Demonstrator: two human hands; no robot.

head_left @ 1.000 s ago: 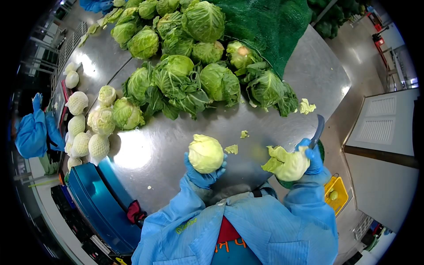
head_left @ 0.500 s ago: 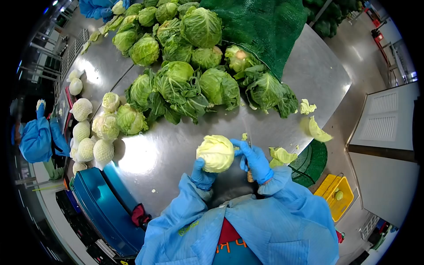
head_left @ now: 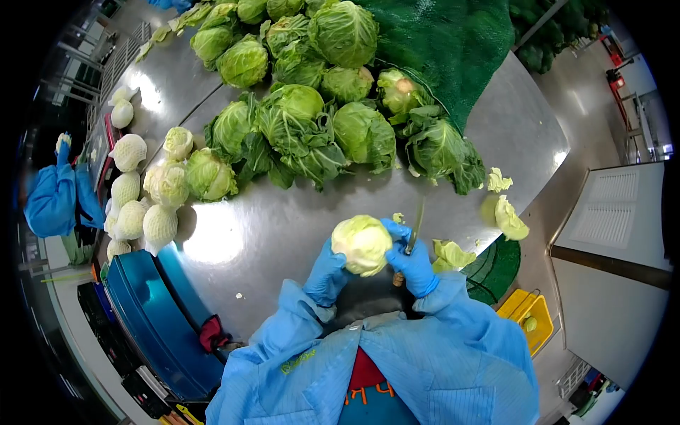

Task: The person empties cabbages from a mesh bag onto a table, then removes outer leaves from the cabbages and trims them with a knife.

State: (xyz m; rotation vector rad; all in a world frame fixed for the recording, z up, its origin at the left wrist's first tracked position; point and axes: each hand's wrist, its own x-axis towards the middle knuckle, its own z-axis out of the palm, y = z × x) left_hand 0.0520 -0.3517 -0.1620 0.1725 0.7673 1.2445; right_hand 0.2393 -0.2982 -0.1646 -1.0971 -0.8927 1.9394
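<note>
Trimmed cabbage (head_left: 362, 245), lower centre of frame, sits between both gloved hands; no clear long axis. Left hand (head_left: 328, 275) half-curled, cupping its left side; right hand (head_left: 413, 263) closed round knife (head_left: 416, 225), fingertips at cabbage's right side, blade pointing up-frame. Nearer hand: indeterminate.

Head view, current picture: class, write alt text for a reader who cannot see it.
A blue-gloved left hand holds a pale cabbage over a metal table; the right hand, close beside it, holds a knife. Beyond lie leafy green cabbages near green mesh, with net-wrapped heads at left.
</note>
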